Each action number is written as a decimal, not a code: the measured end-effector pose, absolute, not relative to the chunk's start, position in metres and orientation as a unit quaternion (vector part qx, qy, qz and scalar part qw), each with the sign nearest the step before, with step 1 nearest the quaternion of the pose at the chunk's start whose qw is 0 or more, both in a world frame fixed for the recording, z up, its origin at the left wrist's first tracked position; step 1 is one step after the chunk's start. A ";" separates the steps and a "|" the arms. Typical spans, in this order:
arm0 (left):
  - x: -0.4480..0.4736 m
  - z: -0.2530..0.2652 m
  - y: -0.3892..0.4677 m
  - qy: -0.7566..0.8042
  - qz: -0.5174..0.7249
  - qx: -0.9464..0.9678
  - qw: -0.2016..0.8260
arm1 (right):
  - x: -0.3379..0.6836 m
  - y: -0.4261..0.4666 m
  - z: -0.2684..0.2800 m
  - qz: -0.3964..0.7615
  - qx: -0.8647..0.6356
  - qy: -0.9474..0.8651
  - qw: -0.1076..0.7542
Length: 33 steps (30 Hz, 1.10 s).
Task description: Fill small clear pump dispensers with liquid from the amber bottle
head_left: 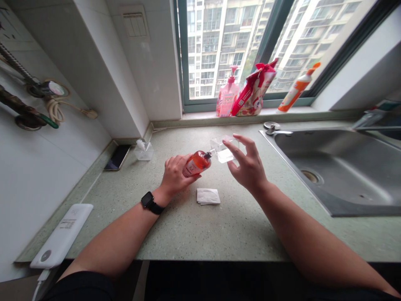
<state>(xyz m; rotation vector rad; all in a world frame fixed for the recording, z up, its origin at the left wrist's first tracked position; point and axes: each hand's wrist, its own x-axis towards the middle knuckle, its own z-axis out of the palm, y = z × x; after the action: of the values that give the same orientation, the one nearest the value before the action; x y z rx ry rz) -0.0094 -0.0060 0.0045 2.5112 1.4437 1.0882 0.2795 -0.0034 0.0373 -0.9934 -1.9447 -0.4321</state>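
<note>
Tilted to the right in my left hand [176, 173] is a bottle of orange-red liquid [198, 164], my fingers wrapped round its body. It has a pale label, a black neck and a clear tip. My right hand [249, 165] hovers right of the bottle's tip, thumb and fingers spread, with nothing visible between them. Behind its fingertips stands a clear plastic box [224, 156], partly hidden by the hand; something white shows at its base. On the counter [194, 234] below the bottle lies a folded white tissue [208, 196].
At the left are a small clear box [144, 151] with crumpled white material, a phone [118, 157] and a white power bank [62, 236]. A steel sink [344, 167] is on the right. The windowsill holds a pink pump bottle [227, 96], a red bag [255, 92] and an orange-white bottle [296, 92].
</note>
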 end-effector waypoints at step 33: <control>-0.009 0.007 -0.008 0.473 0.347 0.809 0.034 | 0.280 -0.002 0.037 -0.160 -0.400 -0.784 0.447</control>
<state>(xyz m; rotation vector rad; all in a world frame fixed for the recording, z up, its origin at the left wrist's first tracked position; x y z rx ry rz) -0.0087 -0.0075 0.0065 2.4884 1.4542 1.0666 0.2800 -0.0021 0.0366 -0.9917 -1.9412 -0.3955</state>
